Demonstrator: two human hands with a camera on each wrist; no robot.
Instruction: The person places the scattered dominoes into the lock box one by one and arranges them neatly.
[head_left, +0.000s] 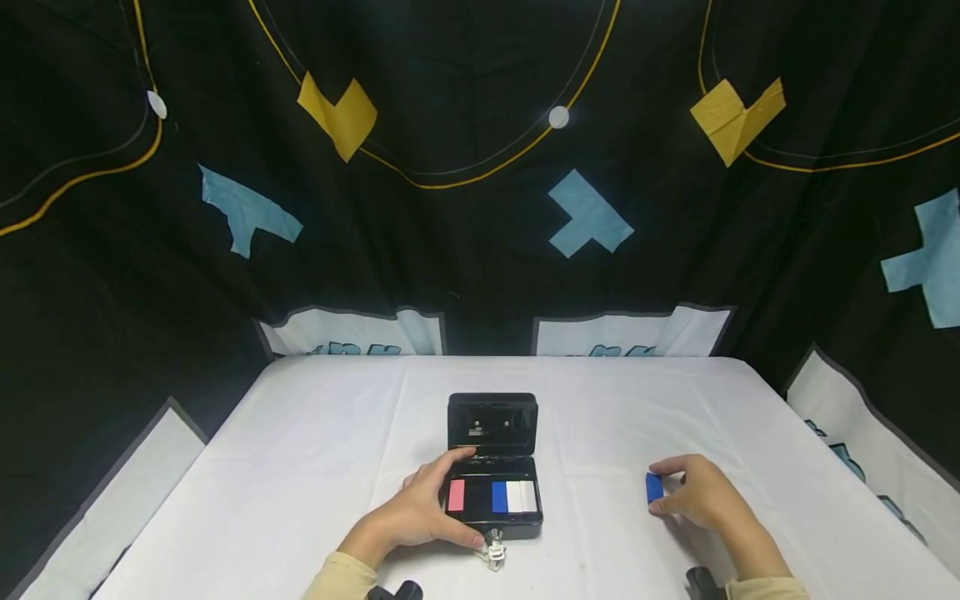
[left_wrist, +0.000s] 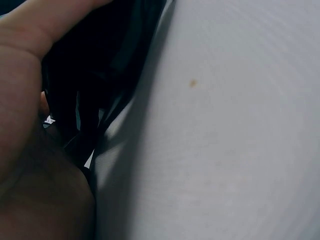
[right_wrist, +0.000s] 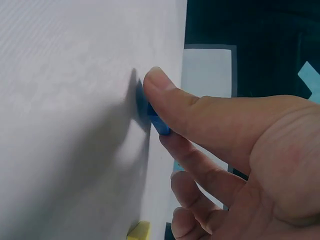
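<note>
A small black metal box (head_left: 504,530) stands on the white table with its lid (head_left: 491,417) raised at the back. Inside lie a pink block (head_left: 456,495) at the left and, side by side at the right, a blue block (head_left: 499,497) and two white blocks (head_left: 521,497). My left hand (head_left: 420,507) grips the box's left side, thumb at the front edge and a finger near the hinge. A silver clasp with a key-like piece (head_left: 495,552) hangs at the front. My right hand (head_left: 701,492) pinches another blue block (right_wrist: 159,123) between thumb and fingers, at the table to the right.
The white cloth-covered table (head_left: 330,417) shows one small stain in the left wrist view. Behind it hangs a black curtain (head_left: 465,258) with yellow and light blue shapes. In the right wrist view, a small yellow shape (right_wrist: 139,231) shows at the bottom.
</note>
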